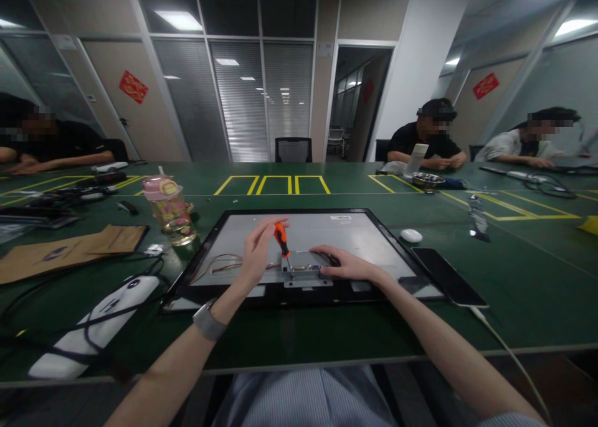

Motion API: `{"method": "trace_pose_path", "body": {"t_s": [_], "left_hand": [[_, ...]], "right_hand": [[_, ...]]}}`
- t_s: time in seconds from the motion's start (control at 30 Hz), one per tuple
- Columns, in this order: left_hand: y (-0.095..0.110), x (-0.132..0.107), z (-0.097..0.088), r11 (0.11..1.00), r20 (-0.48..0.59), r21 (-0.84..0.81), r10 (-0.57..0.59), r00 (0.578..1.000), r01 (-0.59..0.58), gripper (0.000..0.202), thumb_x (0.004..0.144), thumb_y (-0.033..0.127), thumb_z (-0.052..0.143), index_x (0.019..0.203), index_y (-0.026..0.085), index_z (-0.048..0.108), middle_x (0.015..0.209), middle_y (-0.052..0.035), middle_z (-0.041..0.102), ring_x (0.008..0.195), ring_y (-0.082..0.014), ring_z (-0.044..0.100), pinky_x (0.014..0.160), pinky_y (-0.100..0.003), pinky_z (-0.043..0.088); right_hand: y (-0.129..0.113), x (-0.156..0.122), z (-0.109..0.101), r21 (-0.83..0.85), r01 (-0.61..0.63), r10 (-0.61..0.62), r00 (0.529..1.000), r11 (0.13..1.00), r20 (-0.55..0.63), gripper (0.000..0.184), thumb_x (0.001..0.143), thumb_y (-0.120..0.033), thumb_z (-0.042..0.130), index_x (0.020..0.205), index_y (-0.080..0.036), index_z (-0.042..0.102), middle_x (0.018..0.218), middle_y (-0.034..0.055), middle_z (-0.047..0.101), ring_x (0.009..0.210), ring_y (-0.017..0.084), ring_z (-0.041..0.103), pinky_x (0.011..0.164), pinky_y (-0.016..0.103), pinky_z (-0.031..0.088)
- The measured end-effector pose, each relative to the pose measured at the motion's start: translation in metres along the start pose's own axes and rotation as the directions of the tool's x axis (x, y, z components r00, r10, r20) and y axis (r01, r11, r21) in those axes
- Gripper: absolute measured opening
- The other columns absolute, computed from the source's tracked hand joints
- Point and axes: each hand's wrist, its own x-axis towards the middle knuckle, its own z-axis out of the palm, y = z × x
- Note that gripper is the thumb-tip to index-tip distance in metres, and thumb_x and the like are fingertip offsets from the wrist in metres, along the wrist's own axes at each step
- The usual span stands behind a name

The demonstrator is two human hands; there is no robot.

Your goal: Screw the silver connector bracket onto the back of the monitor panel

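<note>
A flat monitor panel (348,234) lies face down before me, its pale metal back framed in black. Near its front edge sits a small metal box (303,259) with a row of video ports. An orange and black screwdriver (281,239) stands nearly upright, its tip down at the box's left front. My left hand (259,246) has its fingers at the top of the handle. From the right, my right hand (344,264) grips the box, thumb by the ports and fingers over its far side. Thin wires (228,264) run across the panel left of the box.
Left of the panel are a pink-lidded drink cup (170,209), a brown paper bag (75,249) and a white power strip (100,327) with black cables. To the right lie a phone (448,276) on a cable and a white case (411,235). Several people sit across the table.
</note>
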Motion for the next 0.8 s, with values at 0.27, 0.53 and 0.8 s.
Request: {"method": "trace_pose_path", "body": {"t_s": [0.27,0.53,0.8], "left_hand": [[0.0015,-0.0041,-0.0002,0.967,-0.058,0.222,0.140,0.989,-0.124,0.015,0.079,0.029,0.061,0.088,0.019,0.067,0.083,-0.0020,0.054,0.075,-0.0118,0.055,0.070,-0.024,0.045],[0.0064,-0.0059,0.0007,0.984,0.032,0.143,0.101,0.994,-0.105,0.025,0.089,0.028,0.046,0.104,0.018,0.063,0.088,-0.0053,0.061,0.081,-0.0147,0.060,0.077,-0.029,0.047],[-0.0001,-0.0001,0.0007,0.975,-0.061,0.203,0.103,0.993,-0.089,0.022,0.086,0.030,0.051,0.099,0.019,0.065,0.098,-0.0059,0.059,0.091,-0.0155,0.056,0.081,-0.028,0.046]], "right_hand": [[0.0041,0.0003,0.0019,0.014,-0.003,0.003,1.000,1.000,-0.009,0.060,0.081,-0.044,0.058,0.133,-0.020,0.040,0.136,0.0089,0.044,0.123,0.026,0.042,0.105,0.043,0.031],[0.0012,-0.0001,0.0010,0.002,-0.004,0.004,1.000,1.000,-0.006,0.059,0.081,-0.043,0.058,0.133,-0.021,0.041,0.135,0.0088,0.045,0.121,0.026,0.044,0.104,0.043,0.032],[0.0041,0.0007,0.0018,-0.004,0.017,-0.017,1.000,1.000,-0.009,0.059,0.081,-0.043,0.057,0.133,-0.019,0.040,0.136,0.0093,0.044,0.122,0.025,0.042,0.105,0.042,0.031]]}}
